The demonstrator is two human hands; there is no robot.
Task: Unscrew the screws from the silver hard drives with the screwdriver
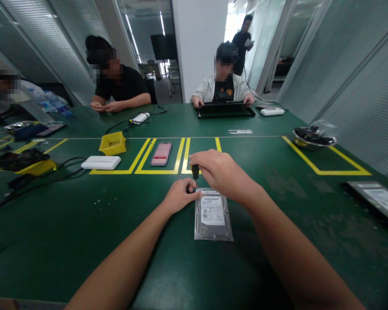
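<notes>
A silver hard drive point(212, 230) with a white label lies flat on the green table in front of me. My right hand point(223, 172) is closed from above around the yellow-and-black handle of a screwdriver point(195, 173). The screwdriver stands roughly upright, its tip down at the drive's far left corner. At that same corner my left hand point(178, 196) is closed, with its thumb on the drive's top and its other fingers curled beside the edge. A small dark spot shows between those fingers; I cannot make out what it is.
Another drive point(380, 198) lies at the right edge. Beyond are a metal bowl point(315, 140) of dark parts, a yellow bin point(113, 144), a white power bank point(101, 162) and a pink phone point(161, 154). Two people sit across the table; one holds a black panel point(226, 110).
</notes>
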